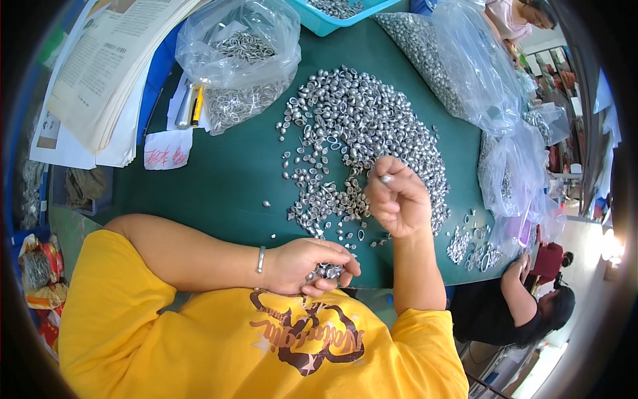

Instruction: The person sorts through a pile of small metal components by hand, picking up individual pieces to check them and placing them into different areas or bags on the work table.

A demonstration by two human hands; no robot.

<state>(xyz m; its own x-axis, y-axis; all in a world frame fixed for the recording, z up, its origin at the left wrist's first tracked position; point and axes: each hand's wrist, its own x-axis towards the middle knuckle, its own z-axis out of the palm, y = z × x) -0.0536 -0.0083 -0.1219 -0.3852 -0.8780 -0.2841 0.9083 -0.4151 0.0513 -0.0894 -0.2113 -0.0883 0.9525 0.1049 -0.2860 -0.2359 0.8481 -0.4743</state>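
A wide heap of small silvery oval metal pieces (372, 113) covers the middle of the dark green table (219, 179). Many look like hollow cups; a few are rings. My left hand (299, 265) is cupped at the table's near edge, its curled fingers around several of these pieces (328, 270). Over the right part of the heap, my right hand (401, 203) is raised, pinching one small silvery piece (385, 179) between thumb and forefinger. Between the hands lie scattered loose pieces (332, 199). A smaller pile of rings and cups (482, 256) lies at the right, near the table edge.
A clear bag of metal links (249, 100) stands at the back left beside a yellow marker (197, 106) and stacked papers (100, 86). A turquoise basket (325, 25) is at the back. Filled plastic bags (458, 73) line the right, where another person (512, 306) sits close by.
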